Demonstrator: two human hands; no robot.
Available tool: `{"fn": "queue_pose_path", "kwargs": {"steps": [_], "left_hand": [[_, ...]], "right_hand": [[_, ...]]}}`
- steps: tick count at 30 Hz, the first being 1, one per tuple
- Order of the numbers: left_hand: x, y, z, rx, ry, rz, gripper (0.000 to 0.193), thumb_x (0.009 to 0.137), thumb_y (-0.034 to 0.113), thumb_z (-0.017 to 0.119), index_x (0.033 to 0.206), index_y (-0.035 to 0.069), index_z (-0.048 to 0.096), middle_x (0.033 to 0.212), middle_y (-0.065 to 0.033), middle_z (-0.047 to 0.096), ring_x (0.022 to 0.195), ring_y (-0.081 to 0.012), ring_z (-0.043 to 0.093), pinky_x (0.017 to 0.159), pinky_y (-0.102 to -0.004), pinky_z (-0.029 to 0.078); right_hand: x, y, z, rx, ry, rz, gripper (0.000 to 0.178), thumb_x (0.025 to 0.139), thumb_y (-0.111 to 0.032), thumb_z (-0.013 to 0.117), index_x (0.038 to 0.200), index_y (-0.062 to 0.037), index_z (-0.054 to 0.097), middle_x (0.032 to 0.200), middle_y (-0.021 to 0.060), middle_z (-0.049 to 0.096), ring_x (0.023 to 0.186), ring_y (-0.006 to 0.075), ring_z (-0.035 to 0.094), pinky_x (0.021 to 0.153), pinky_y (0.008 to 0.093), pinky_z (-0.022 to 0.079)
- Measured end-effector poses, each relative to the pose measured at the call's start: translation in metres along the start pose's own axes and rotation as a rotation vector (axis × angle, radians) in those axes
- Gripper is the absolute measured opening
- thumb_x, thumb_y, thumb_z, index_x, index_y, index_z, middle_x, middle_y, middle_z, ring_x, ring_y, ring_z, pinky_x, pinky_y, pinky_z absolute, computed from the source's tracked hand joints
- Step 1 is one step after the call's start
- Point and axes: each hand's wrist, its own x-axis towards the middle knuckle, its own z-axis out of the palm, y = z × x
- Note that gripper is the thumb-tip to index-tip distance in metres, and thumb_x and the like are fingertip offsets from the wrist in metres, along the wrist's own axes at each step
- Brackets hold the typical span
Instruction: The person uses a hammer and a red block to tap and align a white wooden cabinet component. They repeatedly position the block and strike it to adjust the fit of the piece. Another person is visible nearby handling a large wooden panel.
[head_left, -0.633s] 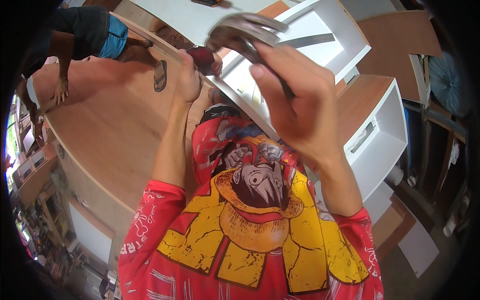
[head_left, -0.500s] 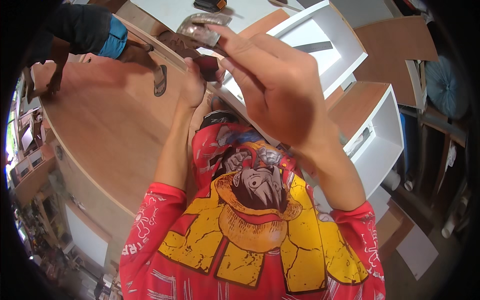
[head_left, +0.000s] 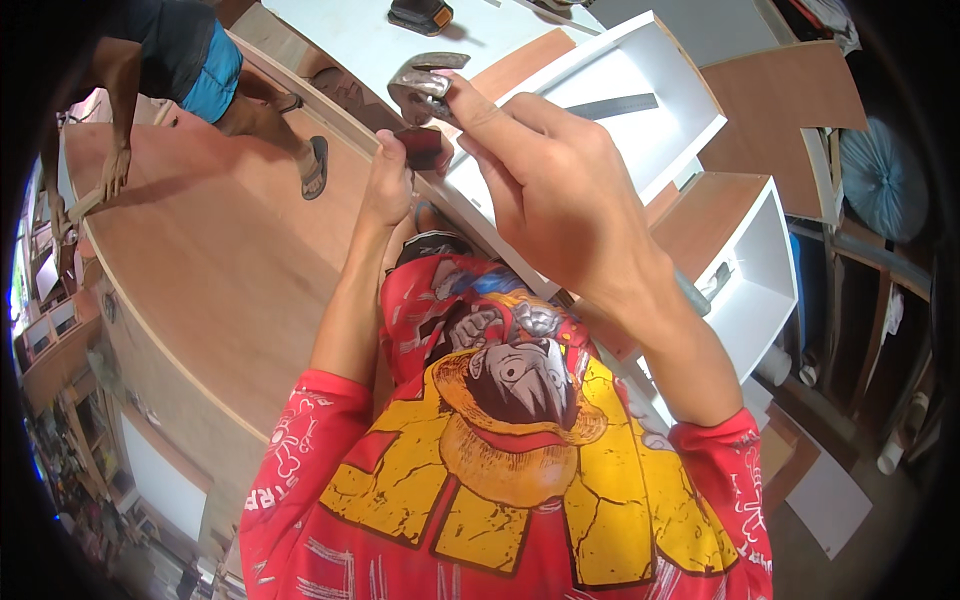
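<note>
A metal claw hammer head shows at the fingertips of my right hand, whose fingers are closed around the tool. The hammer's handle is hidden behind that hand. My left hand grips a dark red, flat-sided piece, its thumb along one side. The piece sits just below the hammer head, and its exact kind cannot be made out. Whether the hammer touches it is unclear. Both hands are raised in front of a white open drawer-like box.
A second white box stands at the right. On the left lies a large brown wooden panel; another person bends over it, hands at its far-left edge. A black-and-orange tool battery rests on the white surface at the back.
The hammer head has come slightly down and to the right. My left hand still grips the red piece. The other person's arms have shifted, one hand now resting on the panel's edge.
</note>
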Motion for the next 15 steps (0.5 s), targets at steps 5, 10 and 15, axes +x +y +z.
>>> {"fn": "queue_pose_path", "kwargs": {"steps": [5,10,15], "left_hand": [[0.0,0.003,0.0,-0.042,0.014,-0.033,0.099,0.103,0.082,0.015,0.09,-0.001,0.067,0.082,-0.0059,0.065,0.077,-0.0184,0.06,0.075,-0.0336,0.048],[0.001,0.001,-0.002,-0.056,-0.042,0.023,0.098,0.101,0.084,0.017,0.091,0.0,0.067,0.082,-0.0054,0.064,0.075,-0.0176,0.06,0.072,-0.0324,0.048],[-0.001,0.003,0.005,-0.08,0.046,0.021,0.097,0.101,0.083,0.017,0.089,0.0,0.066,0.082,-0.0054,0.064,0.077,-0.0171,0.061,0.072,-0.0322,0.049]], "right_hand": [[-0.006,-0.006,0.001,0.063,0.083,-0.048,0.038,0.089,0.003,0.072,0.127,-0.0024,0.071,0.077,0.0162,0.061,0.064,0.0343,0.062,0.058,0.0412,0.05],[0.001,-0.014,-0.005,0.016,0.0,0.022,0.037,0.091,0.002,0.07,0.128,-0.0034,0.071,0.079,0.017,0.063,0.065,0.036,0.063,0.058,0.0418,0.051],[0.001,-0.012,-0.004,-0.065,-0.115,0.039,0.038,0.091,0.002,0.069,0.128,-0.0042,0.071,0.081,0.0166,0.064,0.066,0.0361,0.064,0.059,0.0422,0.051]]}}
